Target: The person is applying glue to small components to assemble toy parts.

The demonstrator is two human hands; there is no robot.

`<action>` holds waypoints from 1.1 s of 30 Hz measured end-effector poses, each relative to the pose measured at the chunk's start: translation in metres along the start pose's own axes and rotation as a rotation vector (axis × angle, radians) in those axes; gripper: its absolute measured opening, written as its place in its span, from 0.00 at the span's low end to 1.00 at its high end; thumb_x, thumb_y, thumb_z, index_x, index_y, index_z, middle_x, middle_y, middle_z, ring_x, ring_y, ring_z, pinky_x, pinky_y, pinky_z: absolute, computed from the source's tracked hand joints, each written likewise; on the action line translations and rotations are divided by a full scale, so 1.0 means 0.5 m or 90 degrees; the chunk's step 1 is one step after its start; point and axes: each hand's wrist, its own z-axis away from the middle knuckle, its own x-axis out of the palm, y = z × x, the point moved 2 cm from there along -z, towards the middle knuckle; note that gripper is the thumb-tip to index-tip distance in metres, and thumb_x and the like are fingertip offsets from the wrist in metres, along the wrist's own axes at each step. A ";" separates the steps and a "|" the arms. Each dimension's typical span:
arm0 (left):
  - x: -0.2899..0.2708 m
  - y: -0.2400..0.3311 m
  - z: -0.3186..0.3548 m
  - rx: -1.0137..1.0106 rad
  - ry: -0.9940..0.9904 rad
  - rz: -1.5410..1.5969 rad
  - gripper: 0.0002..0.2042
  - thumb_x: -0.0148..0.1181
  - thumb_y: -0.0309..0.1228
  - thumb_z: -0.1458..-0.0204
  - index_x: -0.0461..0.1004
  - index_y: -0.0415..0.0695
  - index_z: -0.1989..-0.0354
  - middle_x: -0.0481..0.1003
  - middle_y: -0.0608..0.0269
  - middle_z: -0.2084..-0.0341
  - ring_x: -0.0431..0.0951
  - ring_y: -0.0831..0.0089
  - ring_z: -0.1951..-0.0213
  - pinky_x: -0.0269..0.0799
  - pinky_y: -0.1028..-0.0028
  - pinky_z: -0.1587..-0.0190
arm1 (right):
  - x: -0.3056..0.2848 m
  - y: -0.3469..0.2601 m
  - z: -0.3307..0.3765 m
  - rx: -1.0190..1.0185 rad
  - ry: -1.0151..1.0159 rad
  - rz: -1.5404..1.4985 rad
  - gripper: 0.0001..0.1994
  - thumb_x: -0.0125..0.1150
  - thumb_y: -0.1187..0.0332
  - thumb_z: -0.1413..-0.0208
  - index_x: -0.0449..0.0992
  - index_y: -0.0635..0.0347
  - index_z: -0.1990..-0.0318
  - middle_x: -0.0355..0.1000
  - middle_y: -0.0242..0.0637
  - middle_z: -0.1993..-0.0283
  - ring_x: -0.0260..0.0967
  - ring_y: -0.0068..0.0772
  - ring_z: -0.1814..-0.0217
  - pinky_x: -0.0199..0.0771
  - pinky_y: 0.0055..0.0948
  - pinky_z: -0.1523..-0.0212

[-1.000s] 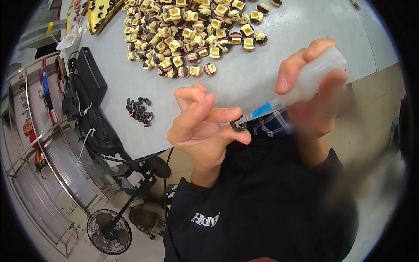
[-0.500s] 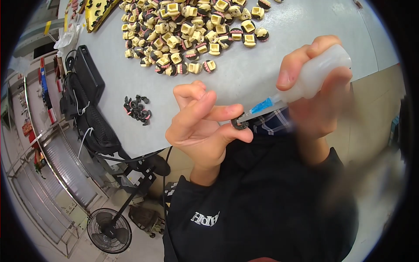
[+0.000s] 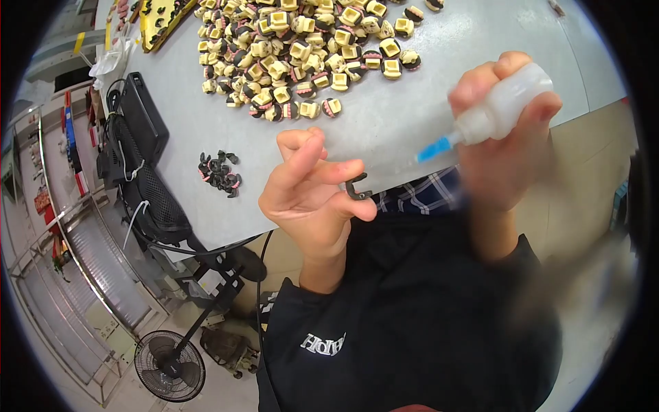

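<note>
Left hand [image 3: 312,196]: fingers pinch a small black clip [image 3: 357,189].
Right hand [image 3: 504,147]: fingers wrapped round a squeeze bottle [image 3: 498,110], blue nozzle [image 3: 434,148] just short of the clip.
Risk: an over-squeeze could put glue on the fingers; the loosely pinched clip may drop past the desk [image 3: 384,130] edge.

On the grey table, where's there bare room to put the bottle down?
The grey table is bare between the heap of yellow parts and its near edge, by the right hand holding the bottle. It is also bare around the small black pile. The far side, under the heap, is crowded.
</note>
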 end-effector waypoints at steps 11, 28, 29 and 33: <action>-0.013 -0.003 -0.005 -0.052 0.024 0.142 0.34 0.72 0.31 0.69 0.65 0.36 0.49 0.77 0.63 0.70 0.64 0.74 0.58 0.55 0.71 0.51 | -0.026 -0.041 -0.013 -0.170 0.008 0.391 0.17 0.59 0.83 0.56 0.62 0.68 0.58 0.69 0.47 0.60 0.71 0.31 0.58 0.70 0.29 0.54; -0.016 0.003 -0.001 -0.064 0.034 0.178 0.29 0.68 0.24 0.63 0.64 0.37 0.49 0.74 0.62 0.66 0.70 0.75 0.60 0.59 0.71 0.50 | -0.064 -0.104 -0.068 -0.141 -0.052 0.622 0.10 0.56 0.79 0.53 0.69 0.65 0.61 0.71 0.40 0.60 0.69 0.29 0.58 0.70 0.27 0.56; -0.015 0.004 -0.001 -0.065 0.032 0.185 0.29 0.67 0.23 0.63 0.64 0.37 0.49 0.74 0.62 0.66 0.70 0.75 0.60 0.59 0.72 0.50 | -0.073 -0.106 -0.089 -0.159 -0.047 0.691 0.09 0.57 0.77 0.53 0.70 0.65 0.62 0.71 0.39 0.61 0.69 0.29 0.59 0.71 0.26 0.57; -0.012 0.003 -0.002 -0.069 0.031 0.195 0.28 0.66 0.20 0.62 0.64 0.37 0.49 0.73 0.62 0.65 0.71 0.75 0.59 0.61 0.73 0.51 | -0.102 -0.080 -0.172 -0.175 -0.029 0.834 0.09 0.59 0.72 0.53 0.71 0.65 0.64 0.71 0.38 0.64 0.70 0.28 0.62 0.71 0.24 0.60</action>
